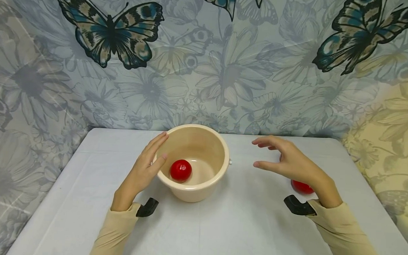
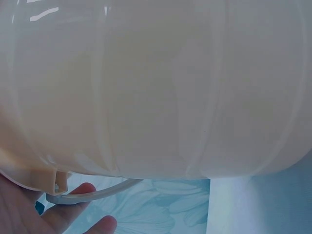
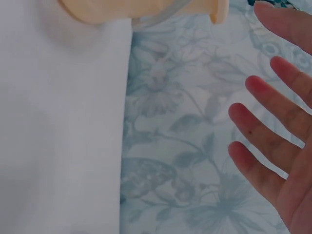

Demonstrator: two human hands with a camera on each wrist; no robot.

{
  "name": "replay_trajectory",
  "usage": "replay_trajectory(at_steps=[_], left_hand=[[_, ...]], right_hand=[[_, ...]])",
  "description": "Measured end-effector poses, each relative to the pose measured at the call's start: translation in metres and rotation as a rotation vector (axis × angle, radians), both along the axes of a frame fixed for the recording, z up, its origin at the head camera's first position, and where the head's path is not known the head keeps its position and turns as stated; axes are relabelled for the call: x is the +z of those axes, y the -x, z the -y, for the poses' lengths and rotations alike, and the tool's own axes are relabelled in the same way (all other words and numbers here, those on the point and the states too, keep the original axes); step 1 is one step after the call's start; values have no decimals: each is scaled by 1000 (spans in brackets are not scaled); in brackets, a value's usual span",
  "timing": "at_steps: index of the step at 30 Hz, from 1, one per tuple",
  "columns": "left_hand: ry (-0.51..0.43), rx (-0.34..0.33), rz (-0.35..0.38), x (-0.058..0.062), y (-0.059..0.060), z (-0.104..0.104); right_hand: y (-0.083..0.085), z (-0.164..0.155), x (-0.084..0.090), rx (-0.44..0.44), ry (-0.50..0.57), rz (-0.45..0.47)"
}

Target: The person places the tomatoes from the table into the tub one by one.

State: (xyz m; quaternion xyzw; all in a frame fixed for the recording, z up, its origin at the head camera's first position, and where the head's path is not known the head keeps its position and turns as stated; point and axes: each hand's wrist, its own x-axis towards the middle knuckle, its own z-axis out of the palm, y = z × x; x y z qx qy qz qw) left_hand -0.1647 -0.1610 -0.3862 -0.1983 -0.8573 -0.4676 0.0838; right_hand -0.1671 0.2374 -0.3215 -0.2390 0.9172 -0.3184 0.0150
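A cream plastic bucket [image 1: 218,178] stands upright on the white table, with a glossy red ball [image 1: 181,170] inside at the left. At the bucket's left rim is my left hand [image 1: 143,168], its fingers extended along the outside and the thumb near the rim. The left wrist view shows the bucket's wall [image 2: 156,92] close up, with fingertips beside its grey handle [image 2: 97,195]. To the right of the bucket, my right hand [image 1: 287,159] hovers with fingers and thumb spread, holding nothing. Below its wrist lies another red round thing [image 1: 302,187], partly hidden.
White cloth covers the table [image 1: 198,235]. Behind it hangs a floral curtain [image 1: 227,78] with large butterflies. A black wrist mount [image 1: 147,207] sits on the left sleeve, and another black mount [image 1: 298,205] on the right.
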Motion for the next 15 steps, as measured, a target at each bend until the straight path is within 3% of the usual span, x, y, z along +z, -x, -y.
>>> replay_trajectory(at_steps=[10, 15], left_hand=[[6, 1, -1, 0, 0, 1], [4, -1, -2, -1, 1, 0]], right_hand=[[-2, -16, -11, -6, -51, -61], [-5, -27, -14, -27, -50, -44]])
